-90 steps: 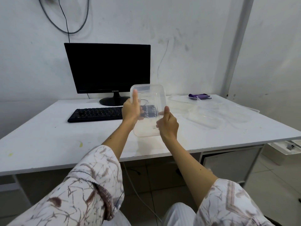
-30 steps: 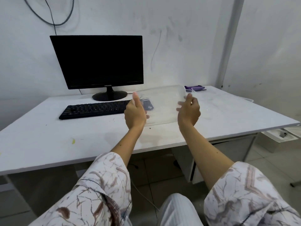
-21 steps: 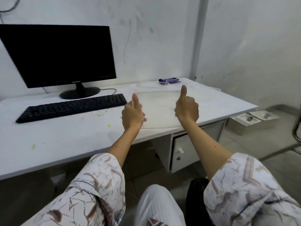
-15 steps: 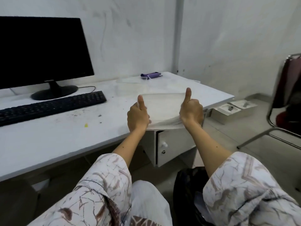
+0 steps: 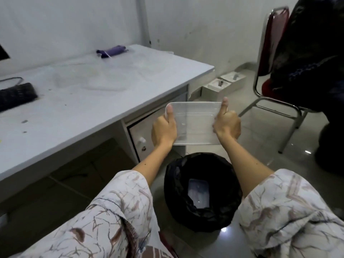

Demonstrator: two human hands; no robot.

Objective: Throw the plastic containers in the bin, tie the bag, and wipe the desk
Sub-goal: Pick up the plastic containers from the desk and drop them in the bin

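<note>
Surface [image 5: 78, 112], white and speckled with crumbs, fills the left half of the frame, with a drawer [image 5: 143, 131] under its right end. Chair [image 5: 275, 71], red with a metal frame and dark fabric piled on it, stands at upper right. Bin [image 5: 202, 190], lined with a black bag [image 5: 178, 175], sits on the floor at lower centre, between the forearms; one clear container [image 5: 198, 194] lies at its bottom.

Held above the bin, just right of the surface's edge, is a clear lid [image 5: 195, 123], roughly level. The left hand [image 5: 164, 130] grips its left edge with the thumb up along the top and fingers curled beneath; the right hand [image 5: 227, 123] grips the right edge the same way, thumb raised at the far corner.

Blurred clear containers [image 5: 104, 79] lie on the surface at upper centre, their number hard to tell. A keyboard [image 5: 16, 94] end shows at the left edge. White boxes [image 5: 223, 84] sit on the floor against the wall. A purple item [image 5: 111, 51] lies at the surface's far edge.
</note>
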